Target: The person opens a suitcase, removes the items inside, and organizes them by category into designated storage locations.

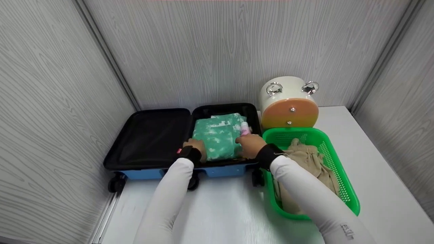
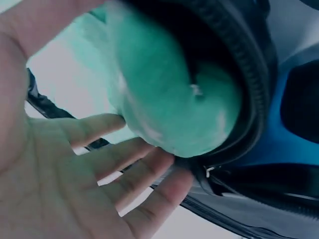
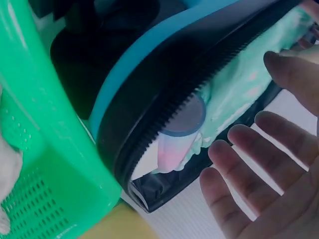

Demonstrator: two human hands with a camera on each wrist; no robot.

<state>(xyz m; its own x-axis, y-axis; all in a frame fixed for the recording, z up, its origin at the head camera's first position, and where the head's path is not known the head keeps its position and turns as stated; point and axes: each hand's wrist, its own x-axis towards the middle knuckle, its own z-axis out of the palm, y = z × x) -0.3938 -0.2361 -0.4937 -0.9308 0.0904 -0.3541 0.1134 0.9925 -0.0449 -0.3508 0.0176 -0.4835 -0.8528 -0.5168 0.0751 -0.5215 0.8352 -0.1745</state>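
Folded green-and-white fabric (image 1: 215, 135) lies in the right half of an open suitcase (image 1: 149, 139). My left hand (image 1: 198, 147) is at the fabric's left edge; in the left wrist view its fingers (image 2: 127, 154) are extended, with their tips against or very near the rounded green fold (image 2: 169, 99). Over the fabric's right side is my right hand (image 1: 251, 145), whose fingers (image 3: 264, 149) look spread and fairly straight in the right wrist view. A pink bottle with a white cap (image 1: 244, 128) stands between the fabric and the suitcase's right wall, just beyond that hand.
A green perforated basket (image 1: 346, 189) with beige clothing (image 1: 315, 162) in it stands right of the suitcase. Behind the basket is a cream rounded case (image 1: 288, 86) with an orange-yellow front and silver rings. Wood-grain panels (image 1: 203, 54) enclose the white table (image 1: 223, 210).
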